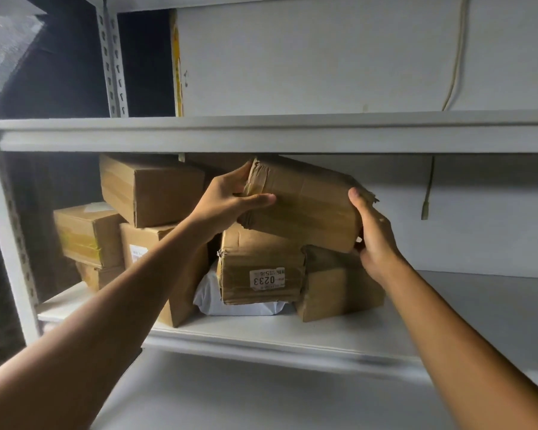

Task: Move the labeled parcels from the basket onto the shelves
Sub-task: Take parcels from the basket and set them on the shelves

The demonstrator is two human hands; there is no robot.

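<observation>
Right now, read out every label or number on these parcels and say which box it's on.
"0233", upside down, on the white sticker of the dented box under the held parcel.
Small print around it: too blurred to read.
Label on the left box, partly behind the left arm: unreadable.

Top parcel: crumpled brown cardboard box, taped, tilted down to the right, gripped at both ends.
Support: brown cardboard box labelled 0233, label inverted, touching it from beneath.
Underlayer: white plastic mailer, flattened.
Location: white metal shelf, left half.
</observation>
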